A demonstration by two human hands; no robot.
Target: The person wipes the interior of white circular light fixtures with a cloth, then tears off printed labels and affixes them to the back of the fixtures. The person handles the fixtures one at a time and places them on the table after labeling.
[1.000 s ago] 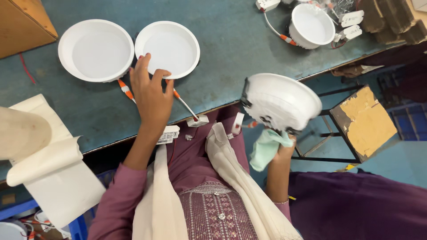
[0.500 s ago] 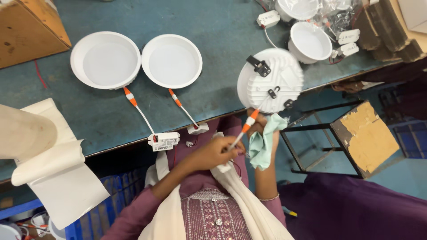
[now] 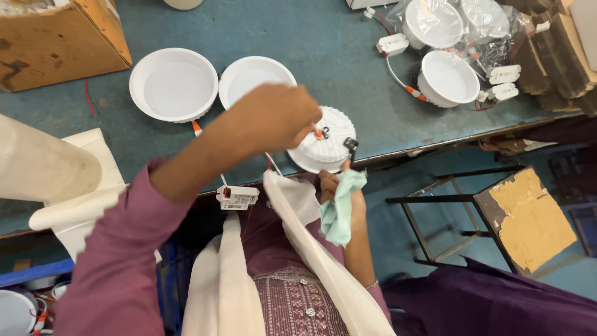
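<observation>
A round white lamp [image 3: 324, 149] lies back-up at the near edge of the blue-green table [image 3: 348, 74]. My left hand [image 3: 273, 118] is raised over it, fingers closed on the lamp's orange-tipped cable [image 3: 318, 132] at the back of the housing. Just below the lamp's near rim, my right hand [image 3: 348, 199] grips a pale green cloth [image 3: 339, 208], with its fingertips touching the rim. The cable's white driver box [image 3: 237, 197] hangs at the table edge.
Two more white round lamps [image 3: 174, 84] [image 3: 255, 74] lie side by side behind my left hand. A cardboard box [image 3: 62, 37] stands at the back left, and bagged lamps [image 3: 444, 78] at the back right. A metal stool frame [image 3: 435, 218] stands to the right, and a paper roll [image 3: 43, 165] lies at the left.
The lamp, held up off the table in my right hand, now rests back-up at the table edge. My left hand rose from my lap to the lamp's cable.
</observation>
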